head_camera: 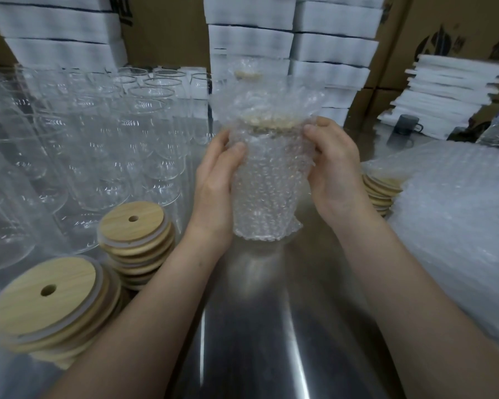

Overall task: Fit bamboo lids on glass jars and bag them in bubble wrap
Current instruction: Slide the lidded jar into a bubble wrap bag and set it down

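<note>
- Two grips hold one bagged jar (264, 182), mid-view: left grip (216, 180) is curled round its left side w/ thumb across the front; right grip (334, 171) is curled round its right side w/ thumb up near lid level.
- Jar stands upright inside a bubble-wrap bag (268, 93); a bamboo lid (271, 122) shows thru the wrap at the jar's top; the bag mouth is loose & open above it.
- Below jar: shiny metal worktop (271, 326); can't tell if the jar's base touches it.
- Left of jar: many empty glass jars (98, 145), no lids, packed close together.
- Left of jar & nearer the camera: first lid stack (136, 226), just beside the left wrist, and second lid stack (43, 298), nearest of all; the top lid of each has a hole.
- Right of jar: third lid stack (379, 191), just past the right grip, tucked against a pile of bubble-wrap bags (458, 226).
- Behind jar: white foam stacks (251, 33) & cardboard boxes (444, 24).
- Behind & right of jar: dark mug (408, 126) on the worktop, beside more foam sheets (450, 87).
</note>
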Motion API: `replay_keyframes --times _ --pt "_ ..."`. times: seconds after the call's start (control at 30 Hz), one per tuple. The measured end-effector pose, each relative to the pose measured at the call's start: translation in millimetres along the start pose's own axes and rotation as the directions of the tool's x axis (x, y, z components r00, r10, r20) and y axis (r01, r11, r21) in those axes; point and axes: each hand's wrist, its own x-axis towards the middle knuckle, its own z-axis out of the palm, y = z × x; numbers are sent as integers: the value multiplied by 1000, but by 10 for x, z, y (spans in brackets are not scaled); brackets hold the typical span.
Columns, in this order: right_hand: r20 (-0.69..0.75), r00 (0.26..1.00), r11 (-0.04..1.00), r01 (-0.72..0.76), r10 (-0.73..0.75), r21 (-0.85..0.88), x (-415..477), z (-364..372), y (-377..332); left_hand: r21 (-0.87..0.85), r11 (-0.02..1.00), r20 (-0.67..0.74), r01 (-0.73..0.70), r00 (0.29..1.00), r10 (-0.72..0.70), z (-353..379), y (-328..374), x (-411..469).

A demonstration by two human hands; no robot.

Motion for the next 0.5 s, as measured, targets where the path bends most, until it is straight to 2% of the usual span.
replay_keyframes --times 0.17,0.33,0.5 --pt "-16 999 999 48 -48 24 -11 21 -56 119 985 -137 -127 980 143 48 126 30" --pt "-22 996 995 88 -89 -40 -18 -4 -90 175 966 -257 -191 938 232 34 218 61" --pt "-42 991 987 126 -131 -98 -41 -13 -82 146 969 -197 -199 954 225 46 258 9"
